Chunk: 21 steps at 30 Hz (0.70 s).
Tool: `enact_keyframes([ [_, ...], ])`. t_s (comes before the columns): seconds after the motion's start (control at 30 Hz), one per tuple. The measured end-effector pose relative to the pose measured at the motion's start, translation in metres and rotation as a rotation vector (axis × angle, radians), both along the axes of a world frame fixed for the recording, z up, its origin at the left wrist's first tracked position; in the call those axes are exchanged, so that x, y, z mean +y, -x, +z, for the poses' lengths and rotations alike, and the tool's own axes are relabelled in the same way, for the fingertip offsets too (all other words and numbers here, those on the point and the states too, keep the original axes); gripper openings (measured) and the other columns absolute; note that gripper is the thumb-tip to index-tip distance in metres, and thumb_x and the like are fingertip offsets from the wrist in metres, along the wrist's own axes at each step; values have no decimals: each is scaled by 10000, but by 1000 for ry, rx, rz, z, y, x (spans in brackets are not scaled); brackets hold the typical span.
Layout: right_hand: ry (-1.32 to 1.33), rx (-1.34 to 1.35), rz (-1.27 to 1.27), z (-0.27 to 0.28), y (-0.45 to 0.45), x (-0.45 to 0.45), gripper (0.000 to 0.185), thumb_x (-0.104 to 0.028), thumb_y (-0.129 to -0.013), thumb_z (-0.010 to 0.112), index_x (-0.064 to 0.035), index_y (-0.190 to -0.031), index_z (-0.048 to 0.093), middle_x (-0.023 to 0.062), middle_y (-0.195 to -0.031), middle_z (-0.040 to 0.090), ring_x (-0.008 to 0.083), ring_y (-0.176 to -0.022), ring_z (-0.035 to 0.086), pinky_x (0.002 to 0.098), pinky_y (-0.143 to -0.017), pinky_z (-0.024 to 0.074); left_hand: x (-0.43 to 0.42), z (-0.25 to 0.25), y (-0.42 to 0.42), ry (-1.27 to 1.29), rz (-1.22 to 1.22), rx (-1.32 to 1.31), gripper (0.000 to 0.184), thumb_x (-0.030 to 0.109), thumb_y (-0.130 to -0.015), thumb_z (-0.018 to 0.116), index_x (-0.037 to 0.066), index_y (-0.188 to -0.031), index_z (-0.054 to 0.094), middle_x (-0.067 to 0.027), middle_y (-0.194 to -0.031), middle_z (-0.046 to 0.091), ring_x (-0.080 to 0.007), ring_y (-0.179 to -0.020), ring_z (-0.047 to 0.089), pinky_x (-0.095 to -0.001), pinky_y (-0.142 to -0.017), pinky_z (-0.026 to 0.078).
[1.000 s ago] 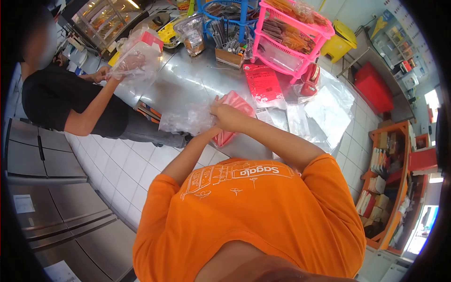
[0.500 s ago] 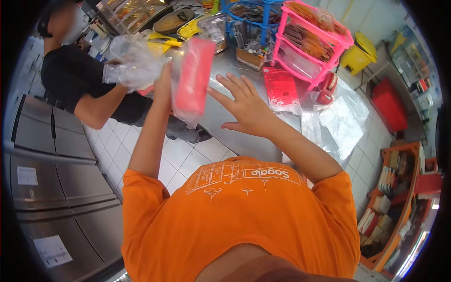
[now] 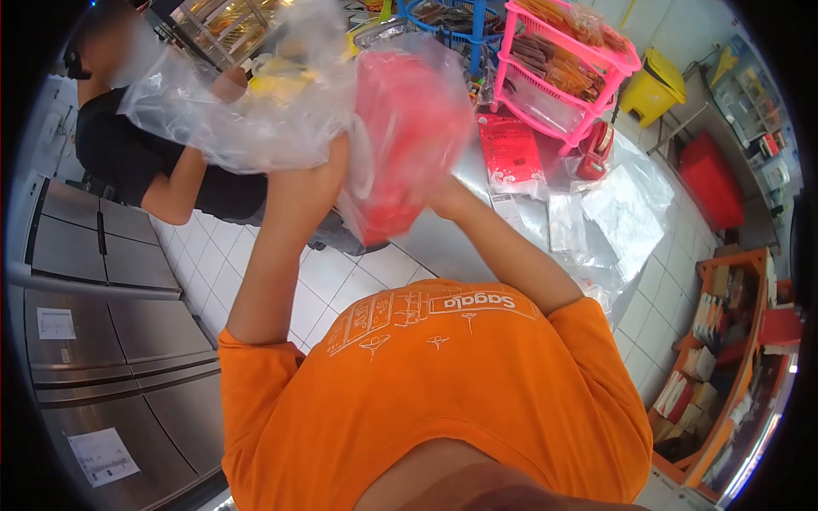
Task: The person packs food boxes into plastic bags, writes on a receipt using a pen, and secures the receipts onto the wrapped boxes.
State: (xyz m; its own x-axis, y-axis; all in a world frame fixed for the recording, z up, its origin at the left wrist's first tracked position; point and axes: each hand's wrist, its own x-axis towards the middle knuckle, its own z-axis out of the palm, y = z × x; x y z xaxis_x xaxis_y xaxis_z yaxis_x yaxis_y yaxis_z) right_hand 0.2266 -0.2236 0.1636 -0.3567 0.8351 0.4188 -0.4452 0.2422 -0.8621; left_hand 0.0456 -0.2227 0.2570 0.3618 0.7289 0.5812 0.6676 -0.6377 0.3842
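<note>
A red pack in clear plastic wrap (image 3: 394, 140), blurred by motion, is held up in front of me over the steel table. My left hand (image 3: 328, 157) grips it from the left, its fingers mostly hidden by the plastic. A large, loose clear plastic bag (image 3: 247, 119) spreads out to the left of that hand. Against the pack's lower right side is my right hand (image 3: 445, 198), with its fingers out of sight behind the pack. Nearest on the right, a flat red printed packet (image 3: 511, 153) lies on the steel table (image 3: 464, 234).
A co-worker in a black shirt (image 3: 128, 136) stands at the left, one hand (image 3: 230, 83) behind the loose bag. Pink (image 3: 562, 77) and blue (image 3: 452, 30) tiered racks hold packaged goods. A red tape dispenser (image 3: 595, 153) and clear plastic sheets (image 3: 626, 213) lie at the right.
The red pack has swung closer and now turns a broader side to me. My right hand has gone from spread fingers beside it to its lower right side. The loose bag has spread wider.
</note>
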Motion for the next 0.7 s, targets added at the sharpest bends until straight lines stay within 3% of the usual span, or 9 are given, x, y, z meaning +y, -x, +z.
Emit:
enact_keyframes([
  [0.03, 323, 276, 240, -6, 10, -3, 944, -665, -733, 622, -108, -1429, 312, 165, -1414, 388, 352, -1269, 428, 556, -1036, 332, 0, 2, 0, -56, 49, 140, 302, 121, -816, 576, 32, -1103, 606, -193, -1018, 616, -344, -984, 591, -448, -870, 462],
  [0.1, 294, 156, 277, -10, 17, -13, 959, -749, -753, 490, -93, -1432, 314, 154, -1410, 410, 354, -1252, 452, 548, -1029, 353, 5, -1, 6, -37, 145, 451, 280, 155, -804, 596, 61, -1067, 619, -166, -957, 629, -347, -945, 602, -458, -828, 470],
  [0.17, 861, 267, 684, -25, 21, -13, 1035, -850, -750, 295, -71, -1432, 321, 170, -1418, 409, 362, -1235, 474, 537, -998, 395, 24, -18, 18, 109, 233, 798, 258, 179, -795, 612, 80, -1033, 625, -139, -908, 636, -352, -907, 609, -460, -784, 478],
  [0.27, 988, 506, 969, -55, 26, -11, 949, -764, -815, 334, -42, -1430, 309, 158, -1387, 459, 353, -1219, 495, 479, -983, 429, 31, -64, 42, 98, 246, 463, 230, 175, -769, 632, 73, -975, 622, -149, -938, 639, -344, -841, 621, -444, -718, 487],
  [0.37, 871, 282, 889, -105, 49, -3, 899, -720, -849, 336, -25, -1420, 321, 164, -1362, 486, 354, -1225, 491, 477, -967, 435, 26, -76, 43, 400, 164, 175, 309, 162, -715, 651, 70, -1007, 607, -144, -978, 610, -325, -846, 600, -423, -728, 480],
  [0.47, 1005, 220, 678, -86, 50, -4, 708, -603, -902, 416, -40, -1330, 456, 163, -1239, 567, 303, -1081, 587, 411, -920, 472, 47, -108, 53, -18, -23, 489, 328, 150, -681, 655, 81, -998, 602, -131, -975, 574, -320, -881, 571, -404, -766, 469],
  [0.67, 972, -119, 397, -85, 32, 42, 522, -448, -829, 560, -49, -1164, 563, 163, -1099, 605, 304, -981, 619, 410, -855, 496, 87, -82, 40, 309, -749, 540, 258, 148, -638, 676, 77, -879, 616, -127, -921, 588, -329, -873, 572, -421, -777, 470],
  [0.7, 917, -224, 330, -86, 29, 56, 491, -423, -816, 584, -51, -1137, 580, 163, -1075, 611, 304, -964, 624, 410, -844, 500, 96, -84, 42, 373, -701, 559, 272, 164, -643, 679, 71, -893, 623, -137, -913, 604, -339, -862, 583, -432, -774, 475],
])
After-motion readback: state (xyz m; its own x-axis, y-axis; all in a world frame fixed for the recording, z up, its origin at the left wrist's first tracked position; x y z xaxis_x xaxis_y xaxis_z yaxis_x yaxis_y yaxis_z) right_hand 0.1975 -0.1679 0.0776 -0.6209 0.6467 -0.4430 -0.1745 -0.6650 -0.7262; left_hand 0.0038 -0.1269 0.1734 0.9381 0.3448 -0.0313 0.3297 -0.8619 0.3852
